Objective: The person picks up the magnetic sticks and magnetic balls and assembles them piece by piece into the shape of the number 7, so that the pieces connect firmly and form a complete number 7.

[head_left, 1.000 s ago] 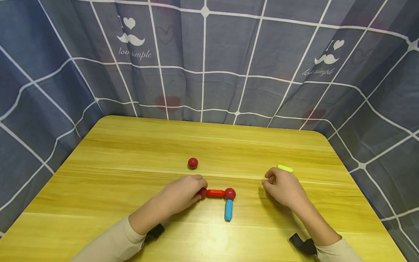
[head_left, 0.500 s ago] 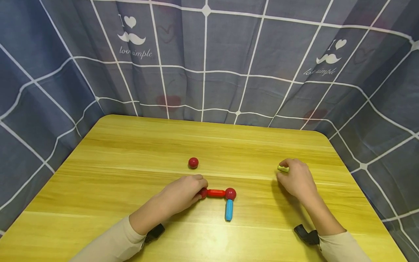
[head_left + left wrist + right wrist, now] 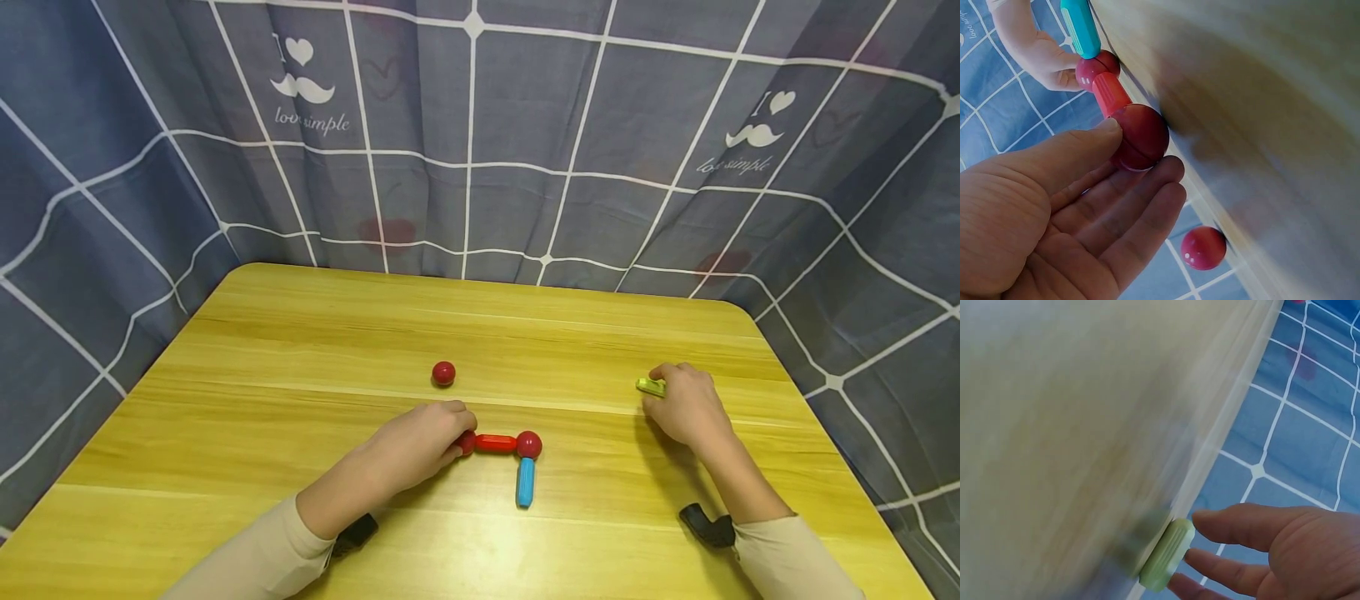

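My left hand (image 3: 423, 442) pinches a red ball (image 3: 1143, 136) between thumb and fingertips. A red rod (image 3: 495, 443) joins that ball to a second red ball (image 3: 528, 444). From the second ball, a blue ribbed rod (image 3: 526, 483) points toward the near side of the table. My right hand (image 3: 690, 404) is at a yellow-green rod (image 3: 649, 387) on the right of the table. In the right wrist view, the thumb and fingertips stand apart right beside this rod (image 3: 1167, 555). A loose red ball (image 3: 443, 373) lies beyond my left hand.
The wooden table (image 3: 300, 333) has a far edge against a grey-blue checked curtain (image 3: 510, 125), which also hangs along both sides. Dark straps (image 3: 707, 527) sit below the wrists.
My right hand has moved right and slightly away from me, bringing thumb and fingers to the yellow-green rod. My left hand and the joined pieces have stayed in place.
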Demonstrator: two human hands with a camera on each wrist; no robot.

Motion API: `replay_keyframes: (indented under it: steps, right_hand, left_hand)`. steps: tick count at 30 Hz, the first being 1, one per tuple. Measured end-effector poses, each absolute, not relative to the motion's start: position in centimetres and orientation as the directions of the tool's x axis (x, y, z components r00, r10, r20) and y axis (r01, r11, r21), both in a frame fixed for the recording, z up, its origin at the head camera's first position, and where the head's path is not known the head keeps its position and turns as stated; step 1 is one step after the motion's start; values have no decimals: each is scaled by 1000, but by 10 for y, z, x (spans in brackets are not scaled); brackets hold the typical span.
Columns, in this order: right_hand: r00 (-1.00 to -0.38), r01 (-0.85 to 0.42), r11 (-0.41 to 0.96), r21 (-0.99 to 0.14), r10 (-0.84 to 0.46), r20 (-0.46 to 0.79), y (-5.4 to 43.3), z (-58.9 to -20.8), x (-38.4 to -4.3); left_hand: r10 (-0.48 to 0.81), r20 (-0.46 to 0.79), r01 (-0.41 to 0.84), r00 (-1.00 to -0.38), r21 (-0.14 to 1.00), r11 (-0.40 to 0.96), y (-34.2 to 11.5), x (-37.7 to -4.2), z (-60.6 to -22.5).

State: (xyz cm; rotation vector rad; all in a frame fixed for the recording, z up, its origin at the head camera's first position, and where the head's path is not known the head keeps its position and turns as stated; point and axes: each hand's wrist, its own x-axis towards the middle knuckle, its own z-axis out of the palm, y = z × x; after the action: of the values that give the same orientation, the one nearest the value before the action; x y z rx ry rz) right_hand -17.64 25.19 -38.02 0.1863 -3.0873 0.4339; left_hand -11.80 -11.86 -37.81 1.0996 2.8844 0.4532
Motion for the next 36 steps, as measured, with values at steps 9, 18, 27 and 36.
replay_keyframes:
  steps: [9,18,27,36]
  right_hand:
    - [-993,-96,963,-251,-112,-49,255,-380,-180]
    - [-989,-88,964,-252,-114,-90,257,-380,-180]
    - [-986,-64,967,-246,-100,-137,253,-381,-177]
    - [-985,-94,965,-245,-126,-117,246,-379,-169]
  left_hand:
    - [653,82,646,-753,278,711,-119,-118,-378]
    - [652,80,645,-754,281,711,-119,-118,-378]
    - [651,79,644,-755,276,713,-118,-118,-379]
    - [650,75,642,-756,275,715,-118,-118,-378]
